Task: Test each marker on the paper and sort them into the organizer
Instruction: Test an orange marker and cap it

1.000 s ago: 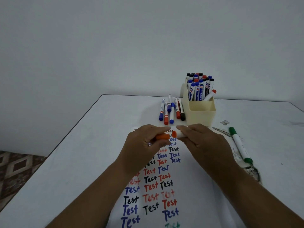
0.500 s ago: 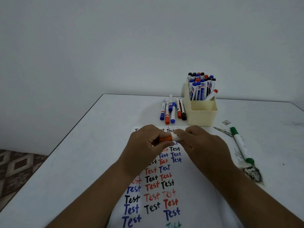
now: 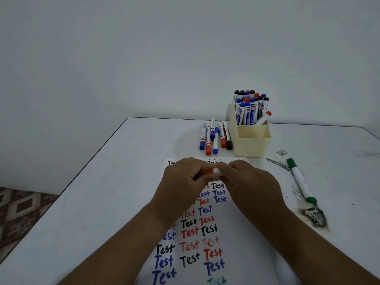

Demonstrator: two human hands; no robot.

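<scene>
Both hands meet over the top of the paper (image 3: 232,239), which is filled with "Test" in blue, red and black. My left hand (image 3: 181,182) grips the orange cap (image 3: 206,171), and my right hand (image 3: 250,182) grips the white barrel of the red marker (image 3: 217,171); cap and barrel are pressed together. A cream organizer (image 3: 249,145) stands behind the paper, its rear compartment packed with several markers. Several loose markers (image 3: 214,138) lie in a row to its left.
A green marker (image 3: 300,179) lies on the table to the right of the paper, beside dark stains (image 3: 313,215). The table's left edge (image 3: 90,155) drops to a patterned floor (image 3: 18,212). A plain wall rises behind.
The orange cap, apart from the barrel a second ago, has been pushed onto the marker's tip. Both hands have closed in on each other.
</scene>
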